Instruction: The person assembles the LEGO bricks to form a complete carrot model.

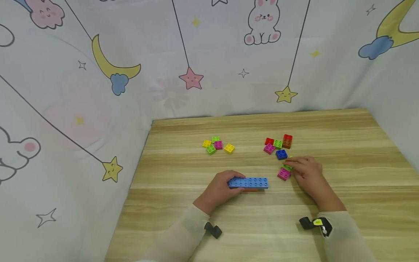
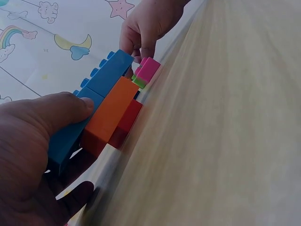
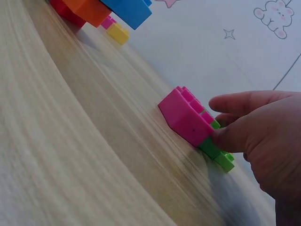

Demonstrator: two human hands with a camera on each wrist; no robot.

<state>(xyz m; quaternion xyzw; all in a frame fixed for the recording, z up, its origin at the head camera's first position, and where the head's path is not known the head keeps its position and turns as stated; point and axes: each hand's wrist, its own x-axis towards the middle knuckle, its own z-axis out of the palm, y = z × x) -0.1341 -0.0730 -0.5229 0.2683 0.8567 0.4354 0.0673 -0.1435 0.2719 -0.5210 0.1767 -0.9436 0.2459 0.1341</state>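
Observation:
My left hand point(image 1: 220, 190) grips a built stack, its fingers and thumb on either side of the light-blue bricks point(image 1: 256, 182) on top. Beneath them sit an orange brick point(image 2: 110, 113) and a red brick point(image 2: 126, 125), seen from the side in the left wrist view. The stack looks slightly raised over the table at its near end. My right hand point(image 1: 306, 174) reaches down over green bricks point(image 3: 225, 161) beside a pink brick point(image 1: 284, 174). Its thumb is close against the green one, while the index finger stays apart above; the far fingers are partly hidden.
A blue brick point(image 1: 281, 154) lies just beyond the right hand. Behind it are a red brick point(image 1: 269, 141), another pink brick point(image 1: 269, 148), a green brick point(image 1: 278, 144) and a brown brick point(image 1: 287, 143). Yellow bricks point(image 1: 229, 148) and others lie at back left. A printed curtain point(image 1: 222, 98) borders the table.

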